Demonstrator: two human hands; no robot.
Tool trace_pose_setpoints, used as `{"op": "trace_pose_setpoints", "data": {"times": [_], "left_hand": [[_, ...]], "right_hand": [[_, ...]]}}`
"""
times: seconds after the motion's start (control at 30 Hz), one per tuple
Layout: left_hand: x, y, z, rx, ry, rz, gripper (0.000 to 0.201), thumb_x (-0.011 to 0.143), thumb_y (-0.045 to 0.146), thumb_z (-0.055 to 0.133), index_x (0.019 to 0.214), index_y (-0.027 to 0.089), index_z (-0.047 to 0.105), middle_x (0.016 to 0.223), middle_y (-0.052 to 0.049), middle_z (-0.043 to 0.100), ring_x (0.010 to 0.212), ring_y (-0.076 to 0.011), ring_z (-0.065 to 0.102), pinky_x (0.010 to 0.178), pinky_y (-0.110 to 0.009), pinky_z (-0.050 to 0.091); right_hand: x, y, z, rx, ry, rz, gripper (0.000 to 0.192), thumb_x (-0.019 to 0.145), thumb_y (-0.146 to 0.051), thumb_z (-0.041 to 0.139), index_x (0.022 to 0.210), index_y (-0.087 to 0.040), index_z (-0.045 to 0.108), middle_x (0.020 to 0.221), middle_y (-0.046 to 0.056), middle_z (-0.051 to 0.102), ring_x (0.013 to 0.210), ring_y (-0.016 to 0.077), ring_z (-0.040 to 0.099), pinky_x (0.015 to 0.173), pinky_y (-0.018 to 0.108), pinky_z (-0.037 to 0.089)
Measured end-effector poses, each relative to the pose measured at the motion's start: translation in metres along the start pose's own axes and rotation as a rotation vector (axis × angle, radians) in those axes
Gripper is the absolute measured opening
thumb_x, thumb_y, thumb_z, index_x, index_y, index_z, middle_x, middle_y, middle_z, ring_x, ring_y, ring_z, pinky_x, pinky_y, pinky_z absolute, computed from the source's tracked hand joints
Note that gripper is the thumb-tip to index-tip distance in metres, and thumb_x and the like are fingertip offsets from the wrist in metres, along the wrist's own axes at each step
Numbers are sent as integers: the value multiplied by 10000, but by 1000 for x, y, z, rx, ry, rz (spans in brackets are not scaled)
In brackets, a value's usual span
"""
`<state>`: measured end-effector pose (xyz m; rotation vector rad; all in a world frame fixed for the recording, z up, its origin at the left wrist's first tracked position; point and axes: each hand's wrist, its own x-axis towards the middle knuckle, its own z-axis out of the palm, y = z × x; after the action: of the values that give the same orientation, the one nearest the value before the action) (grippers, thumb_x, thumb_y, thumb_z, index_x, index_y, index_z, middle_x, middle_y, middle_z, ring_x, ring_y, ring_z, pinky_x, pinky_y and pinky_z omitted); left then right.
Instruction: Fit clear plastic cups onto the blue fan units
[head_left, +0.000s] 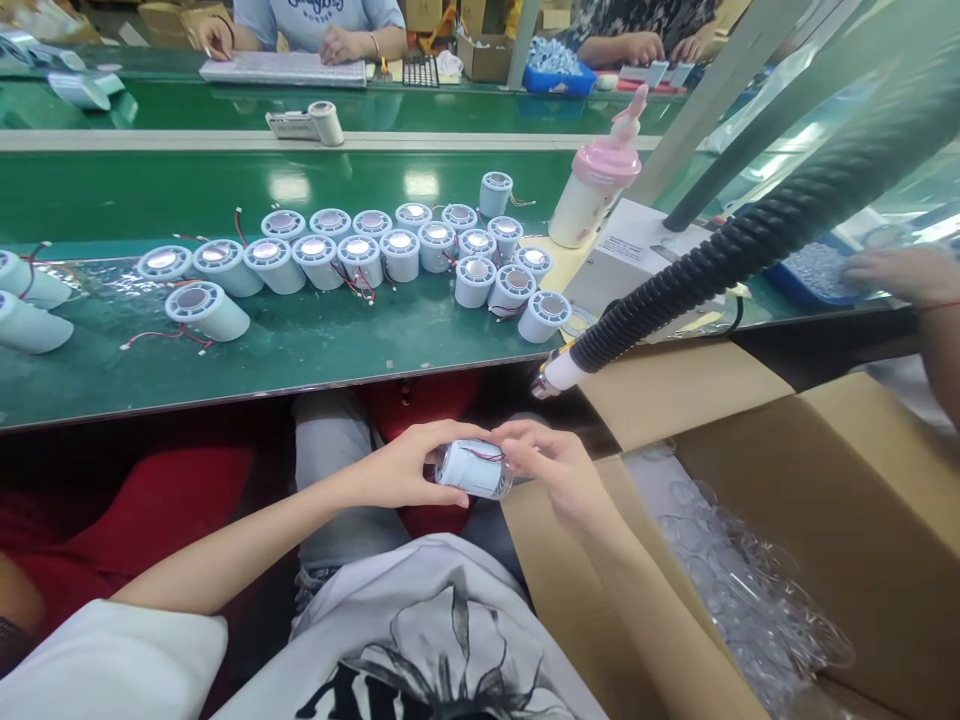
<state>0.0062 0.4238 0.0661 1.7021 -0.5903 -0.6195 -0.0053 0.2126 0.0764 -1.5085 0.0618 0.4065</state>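
Above my lap, my left hand point(420, 466) wraps round a light-blue cylinder point(466, 468) lying nearly on its side. Thin dark and red wires run along it towards its right end, where something clear like a plastic cover point(504, 486) shows. My right hand point(551, 468) closes its fingers on that right end; whether they pinch the wires, the cover or both I cannot tell. On the green bench ahead stand several similar light-blue cylinders point(362, 262) with ringed tops, some trailing red and black wires.
To my right an open cardboard box point(840, 520) holds clear plastic pieces point(739, 570). A black corrugated hose point(675, 285) slants down over the bench edge, near a white box point(634, 255) and a pink-lidded bottle point(596, 185). Co-workers' hands point(345, 45) are busy across the bench and at right.
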Motion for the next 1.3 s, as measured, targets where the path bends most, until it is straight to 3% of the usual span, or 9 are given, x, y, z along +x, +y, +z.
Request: {"op": "trace_pose_setpoints", "data": {"times": [0.1, 0.17, 0.27, 0.37, 0.43, 0.57, 0.73, 1.13, 1.3], "left_hand": [[-3, 3, 3, -284, 31, -98, 627, 673, 261, 739, 1243, 226, 481, 1260, -102, 526, 1096, -231, 547, 919, -379, 464], [-5, 4, 6, -438, 79, -117, 607, 681, 226, 734, 1233, 223, 482, 1303, -105, 503, 1124, -229, 532, 934, -372, 453], [-8, 7, 9, -528, 119, -131, 571, 703, 232, 719, 1227, 227, 493, 1312, -100, 499, 1106, -222, 539, 905, -344, 466], [-11, 10, 8, -534, 56, -182, 654, 710, 283, 713, 1299, 254, 431, 1284, -105, 514, 990, -213, 587, 765, -312, 518], [-12, 13, 5, -482, 18, -188, 715, 705, 291, 717, 1340, 281, 390, 1302, -102, 502, 995, -218, 585, 756, -305, 517], [-15, 22, -1, -306, -4, -141, 760, 686, 251, 735, 1355, 313, 380, 1357, -80, 472, 1131, -248, 530, 893, -345, 478], [-17, 29, -3, -215, -18, -40, 753, 679, 212, 740, 1346, 290, 399, 1394, -88, 438, 1212, -250, 484, 997, -377, 423], [-17, 31, -3, -75, -20, 42, 732, 672, 244, 742, 1332, 268, 427, 1359, -107, 456, 1232, -274, 454, 990, -404, 435], [-18, 30, -4, -60, -23, 63, 717, 682, 233, 735, 1328, 273, 427, 1370, -95, 445, 1247, -260, 439, 993, -383, 436]], "right_hand": [[-3, 5, -6, 44, -107, -83, 252, 649, -432, 738, 611, -193, 668, 1031, 83, 659, 1006, 254, 601, 785, 378, 530], [-8, 7, -7, -150, -147, -252, 286, 599, -374, 792, 832, -231, 708, 1168, 82, 624, 1131, 277, 547, 908, 422, 487], [-19, 7, -6, -503, -119, -461, 414, 671, -258, 760, 1067, -253, 642, 1283, 86, 556, 1191, 256, 512, 1018, 428, 408], [-26, 7, -6, -574, -134, -518, 393, 723, -225, 718, 1095, -240, 591, 1277, 88, 561, 1196, 239, 512, 1029, 406, 408], [-28, 7, -7, -503, -159, -461, 419, 714, -241, 728, 1098, -237, 560, 1261, 90, 569, 1202, 247, 506, 1005, 404, 440], [-28, 6, -7, -305, -194, -313, 443, 702, -272, 741, 1090, -240, 529, 1229, 83, 580, 1186, 253, 521, 944, 396, 502], [-30, 1, -3, -213, -207, -251, 442, 703, -283, 741, 1091, -253, 531, 1197, 65, 588, 1148, 238, 549, 944, 400, 503], [-31, -7, -2, 21, -241, -43, 439, 711, -350, 722, 1067, -228, 496, 1077, 74, 616, 949, 198, 622, 762, 325, 550], [-29, -7, -1, 72, -208, 58, 437, 698, -390, 716, 1035, -215, 500, 922, 37, 648, 797, 149, 623, 675, 258, 524]]}}
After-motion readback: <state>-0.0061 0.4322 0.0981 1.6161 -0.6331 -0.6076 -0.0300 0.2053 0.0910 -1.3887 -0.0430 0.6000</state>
